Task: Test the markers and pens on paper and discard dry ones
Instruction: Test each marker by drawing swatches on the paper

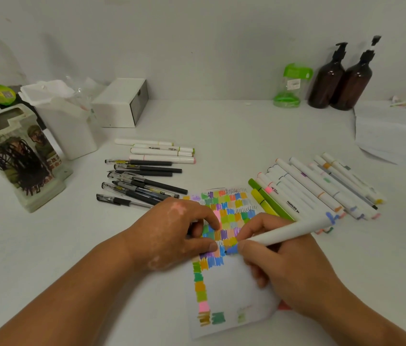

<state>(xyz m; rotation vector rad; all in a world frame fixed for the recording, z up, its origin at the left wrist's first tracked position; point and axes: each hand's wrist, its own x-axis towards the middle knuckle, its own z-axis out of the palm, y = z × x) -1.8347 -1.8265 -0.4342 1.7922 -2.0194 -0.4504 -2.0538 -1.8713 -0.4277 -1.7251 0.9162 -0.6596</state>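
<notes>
A sheet of paper [232, 290] covered in small colour swatches lies in front of me. My right hand [289, 270] grips a white marker with a blue band [294, 229], its tip touching a blue swatch near the sheet's middle. My left hand [172, 233] rests on the sheet's left edge with fingers curled; something small may be pinched in them, but I cannot make it out. A row of white markers [321, 188] lies right of the paper. Black gel pens [142, 183] and a few white markers [162, 152] lie to the left.
A printed pen holder [17, 156] and a white bin with a bag [64, 121] stand at the left, a white box [122, 103] behind them. A green-lidded jar [289, 86] and two brown pump bottles [339, 78] stand at the back. Stacked paper [394, 136] lies far right.
</notes>
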